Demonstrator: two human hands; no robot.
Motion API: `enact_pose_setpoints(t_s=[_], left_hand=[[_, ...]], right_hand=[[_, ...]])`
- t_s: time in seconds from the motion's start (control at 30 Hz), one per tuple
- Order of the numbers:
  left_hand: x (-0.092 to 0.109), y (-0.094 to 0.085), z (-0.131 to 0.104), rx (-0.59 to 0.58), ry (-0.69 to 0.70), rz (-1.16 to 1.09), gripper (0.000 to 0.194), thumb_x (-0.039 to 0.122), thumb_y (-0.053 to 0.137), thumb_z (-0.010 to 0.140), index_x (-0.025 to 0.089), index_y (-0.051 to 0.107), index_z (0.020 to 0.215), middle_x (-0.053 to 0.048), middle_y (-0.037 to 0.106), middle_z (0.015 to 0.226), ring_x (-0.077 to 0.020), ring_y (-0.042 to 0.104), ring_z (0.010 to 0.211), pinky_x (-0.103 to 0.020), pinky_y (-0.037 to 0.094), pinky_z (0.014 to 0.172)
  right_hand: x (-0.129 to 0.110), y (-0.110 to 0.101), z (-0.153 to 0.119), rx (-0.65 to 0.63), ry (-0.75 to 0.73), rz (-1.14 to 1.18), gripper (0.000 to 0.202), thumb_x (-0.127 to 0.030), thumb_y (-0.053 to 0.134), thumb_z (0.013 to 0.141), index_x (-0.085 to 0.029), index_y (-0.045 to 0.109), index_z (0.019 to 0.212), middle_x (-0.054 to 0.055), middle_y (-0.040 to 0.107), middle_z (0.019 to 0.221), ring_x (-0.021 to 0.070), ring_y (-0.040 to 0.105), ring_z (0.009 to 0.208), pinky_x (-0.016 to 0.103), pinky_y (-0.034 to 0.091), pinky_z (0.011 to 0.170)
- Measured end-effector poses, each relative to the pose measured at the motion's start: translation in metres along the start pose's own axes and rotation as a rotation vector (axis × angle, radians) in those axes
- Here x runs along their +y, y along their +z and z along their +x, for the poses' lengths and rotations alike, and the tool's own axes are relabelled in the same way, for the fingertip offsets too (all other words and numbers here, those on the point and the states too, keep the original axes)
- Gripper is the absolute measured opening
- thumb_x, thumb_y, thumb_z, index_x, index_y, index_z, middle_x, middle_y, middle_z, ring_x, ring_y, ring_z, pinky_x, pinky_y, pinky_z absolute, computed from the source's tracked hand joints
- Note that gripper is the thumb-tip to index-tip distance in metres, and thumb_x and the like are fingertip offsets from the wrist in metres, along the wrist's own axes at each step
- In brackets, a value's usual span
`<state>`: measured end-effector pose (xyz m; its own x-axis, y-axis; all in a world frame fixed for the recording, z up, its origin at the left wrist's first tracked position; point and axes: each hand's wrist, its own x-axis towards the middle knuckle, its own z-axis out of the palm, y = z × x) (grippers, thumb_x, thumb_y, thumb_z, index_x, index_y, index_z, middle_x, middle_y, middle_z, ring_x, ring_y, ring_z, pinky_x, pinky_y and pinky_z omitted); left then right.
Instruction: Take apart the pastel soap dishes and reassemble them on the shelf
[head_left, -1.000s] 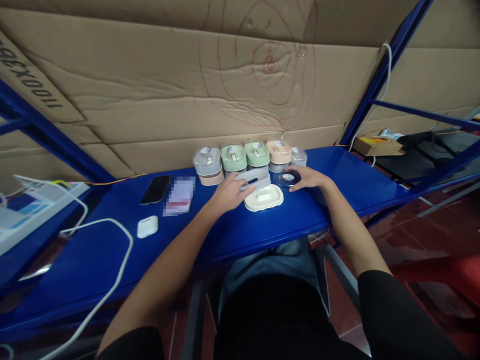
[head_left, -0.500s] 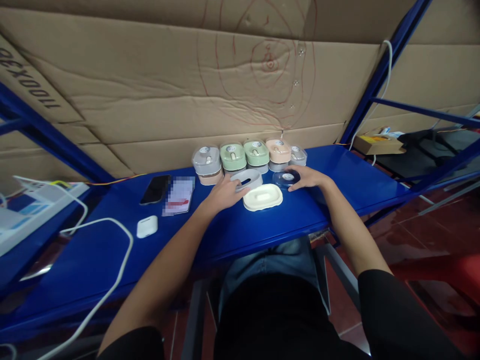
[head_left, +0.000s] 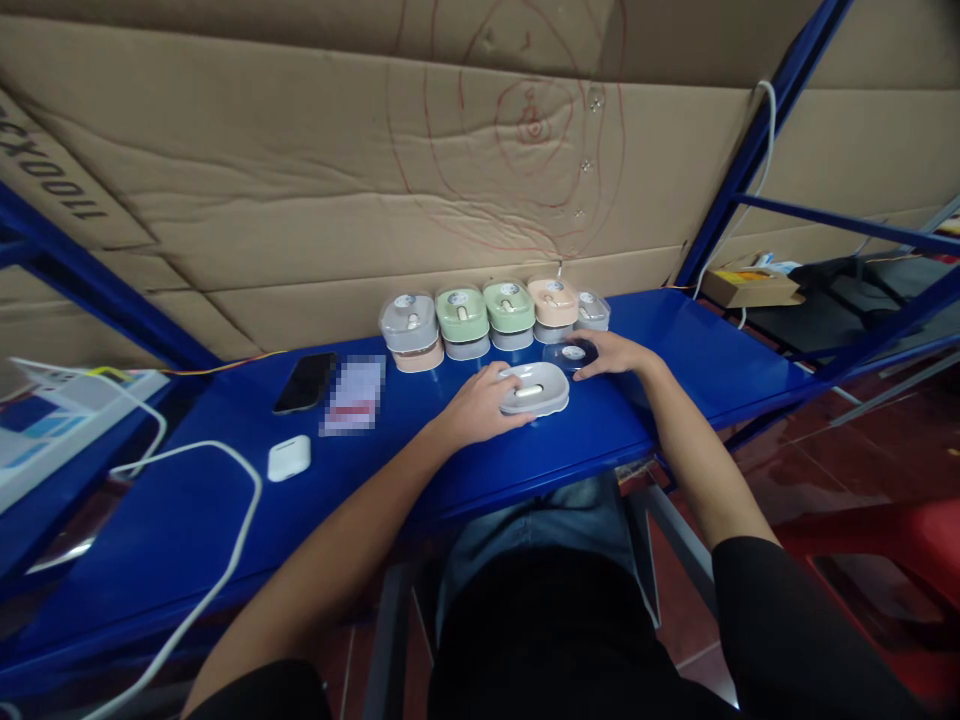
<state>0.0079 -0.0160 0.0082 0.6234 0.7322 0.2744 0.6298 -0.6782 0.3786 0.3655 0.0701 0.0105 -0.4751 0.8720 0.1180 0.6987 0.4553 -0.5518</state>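
Pale-grey oval tray (head_left: 553, 378) sits pinched by the left hand (head_left: 484, 403), glossy transparent lid (head_left: 561, 356) by the right hand (head_left: 611, 352)

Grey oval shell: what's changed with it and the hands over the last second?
The left hand, keeping its grip, has moved the grey shell rightward and nearer the camera, from behind the cream base onto it; part of the base shows through the shell's opening. The right hand stays at the clear lid; the boxes behind stay put.
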Motion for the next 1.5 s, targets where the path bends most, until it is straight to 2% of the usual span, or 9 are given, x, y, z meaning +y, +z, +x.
enact_pose_setpoints(t_s=[0.1,0.2,0.3,0.43,0.63,0.87,1.27,1.37,1.5], left_hand=[[0.000,0.001,0.001,0.008,-0.019,-0.031,0.066,0.049,0.089,0.087,0.022,0.069,0.144,-0.017,0.063,0.154,-0.0405,0.066,0.141,-0.057,0.051,0.126],[-0.002,0.002,0.002,0.027,-0.075,-0.114,0.097,0.048,0.093,0.082,0.019,0.051,0.164,-0.021,0.059,0.164,-0.0447,0.058,0.153,-0.060,0.047,0.129],[-0.004,0.009,0.005,0.042,-0.140,-0.234,0.122,0.048,0.099,0.075,0.017,0.033,0.174,-0.025,0.055,0.168,-0.0471,0.056,0.156,-0.062,0.047,0.129],[-0.007,0.020,0.009,0.086,-0.195,-0.371,0.141,0.047,0.103,0.069,0.018,0.019,0.178,-0.025,0.060,0.164,-0.0466,0.062,0.151,-0.063,0.049,0.127],[-0.014,0.032,0.012,0.114,-0.208,-0.423,0.143,0.051,0.105,0.067,0.021,0.020,0.177,-0.026,0.059,0.166,-0.0484,0.059,0.154,-0.068,0.046,0.128],[-0.011,0.031,0.010,0.129,-0.235,-0.322,0.125,0.054,0.106,0.065,0.018,0.041,0.165,-0.026,0.061,0.160,-0.0507,0.056,0.154,-0.068,0.048,0.126],[-0.012,0.023,0.012,0.074,-0.217,-0.291,0.110,0.051,0.107,0.065,0.022,0.052,0.155,-0.019,0.063,0.160,-0.0462,0.060,0.150,-0.062,0.050,0.124],[-0.015,0.024,0.012,0.092,-0.222,-0.345,0.118,0.052,0.108,0.063,0.021,0.048,0.160,-0.020,0.065,0.159,-0.0461,0.062,0.149,-0.062,0.051,0.124],[-0.018,0.024,0.011,0.092,-0.245,-0.462,0.141,0.050,0.108,0.062,0.020,0.028,0.174,-0.023,0.065,0.160,-0.0457,0.065,0.148,-0.063,0.049,0.125]], right_hand=[[-0.005,-0.001,-0.001,0.031,0.005,0.003,0.094,-0.057,0.104,0.065,-0.027,0.075,0.149,0.012,0.078,0.145,0.0438,0.074,0.134,0.067,0.057,0.120],[-0.014,-0.004,-0.005,0.113,-0.021,0.033,0.085,-0.062,0.101,0.069,-0.027,0.078,0.143,0.011,0.083,0.135,0.0403,0.078,0.122,0.065,0.062,0.113],[-0.034,-0.004,-0.010,0.212,-0.105,0.087,0.083,-0.066,0.097,0.074,-0.025,0.078,0.143,0.012,0.082,0.137,0.0383,0.077,0.125,0.060,0.060,0.115],[-0.069,0.013,-0.009,0.129,-0.276,0.148,0.086,-0.064,0.097,0.076,-0.023,0.075,0.148,0.013,0.080,0.143,0.0356,0.077,0.129,0.055,0.060,0.116],[-0.086,0.040,-0.001,0.067,-0.415,0.035,0.087,-0.065,0.098,0.074,-0.027,0.075,0.149,0.012,0.079,0.142,0.0356,0.077,0.125,0.055,0.060,0.114],[-0.089,0.037,-0.004,0.016,-0.440,0.017,0.086,-0.064,0.094,0.081,-0.031,0.069,0.157,0.011,0.075,0.148,0.0355,0.073,0.134,0.056,0.056,0.119],[-0.081,0.050,-0.019,0.044,-0.454,-0.002,0.094,-0.069,0.092,0.086,-0.035,0.060,0.167,0.014,0.064,0.159,0.0390,0.064,0.146,0.061,0.051,0.125],[-0.077,0.054,-0.019,0.048,-0.441,0.015,0.096,-0.069,0.092,0.085,-0.035,0.058,0.169,0.014,0.063,0.157,0.0386,0.063,0.145,0.060,0.051,0.125],[-0.084,0.056,-0.020,0.073,-0.394,-0.021,0.097,-0.071,0.091,0.085,-0.036,0.058,0.168,0.013,0.066,0.146,0.0374,0.068,0.133,0.058,0.057,0.118]])
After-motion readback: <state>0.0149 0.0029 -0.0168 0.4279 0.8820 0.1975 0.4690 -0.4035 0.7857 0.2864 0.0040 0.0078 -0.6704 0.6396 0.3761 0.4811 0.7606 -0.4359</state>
